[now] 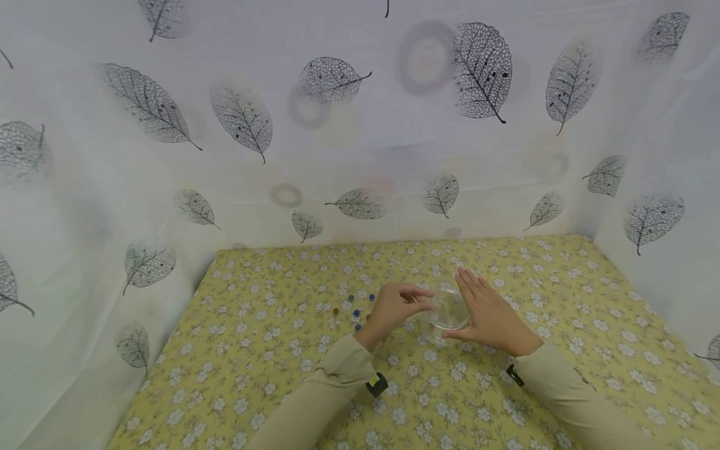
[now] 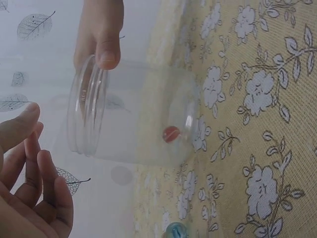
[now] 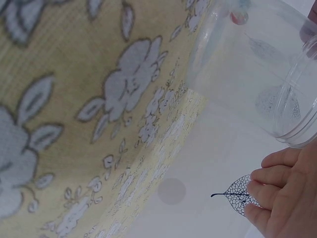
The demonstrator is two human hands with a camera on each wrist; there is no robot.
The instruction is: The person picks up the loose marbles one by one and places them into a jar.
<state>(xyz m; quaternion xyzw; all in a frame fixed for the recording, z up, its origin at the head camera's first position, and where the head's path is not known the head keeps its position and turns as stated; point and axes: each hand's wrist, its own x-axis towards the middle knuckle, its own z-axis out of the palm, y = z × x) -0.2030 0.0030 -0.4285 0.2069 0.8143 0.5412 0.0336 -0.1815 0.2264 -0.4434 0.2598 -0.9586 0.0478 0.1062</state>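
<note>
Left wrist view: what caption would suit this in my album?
A white-streaked red marble inside a clear jar, right hand at its neck, left hand near its mouth.

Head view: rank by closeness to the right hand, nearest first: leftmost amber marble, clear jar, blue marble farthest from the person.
From the right hand:
1. Clear jar: directly left, between fingers and thumb.
2. Blue marble: farther left, on the tablecloth.
3. Amber marble: leftmost of the group.
</note>
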